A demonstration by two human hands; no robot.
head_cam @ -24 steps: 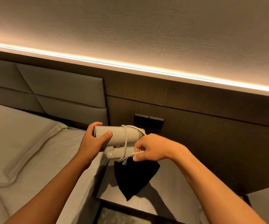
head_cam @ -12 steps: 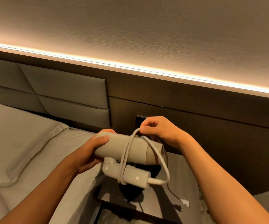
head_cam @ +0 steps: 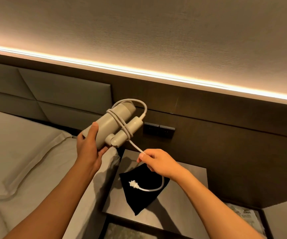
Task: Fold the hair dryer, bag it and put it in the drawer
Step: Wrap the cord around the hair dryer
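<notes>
My left hand (head_cam: 89, 150) grips the barrel of a beige hair dryer (head_cam: 112, 124), held up and tilted, its handle folded against the barrel. The white cord (head_cam: 122, 125) is looped around barrel and handle a few times. My right hand (head_cam: 158, 163) pinches the free length of cord below the dryer, pulled taut. The cord's tail hangs past this hand and ends in a white plug (head_cam: 133, 184) over a black cloth bag (head_cam: 139, 197) that lies flat on the nightstand (head_cam: 187, 192). No drawer front is visible.
A bed with a pillow (head_cam: 18, 144) lies to the left, against a padded headboard (head_cam: 61, 94). A dark wall panel carries switches (head_cam: 159, 130) behind the nightstand. An open compartment with papers (head_cam: 244, 216) shows at the lower right.
The dryer has been lifted and tilted, nozzle end up and right. My right hand has come down from above the barrel to below it, drawing the cord tight; the plug now hangs over the bag.
</notes>
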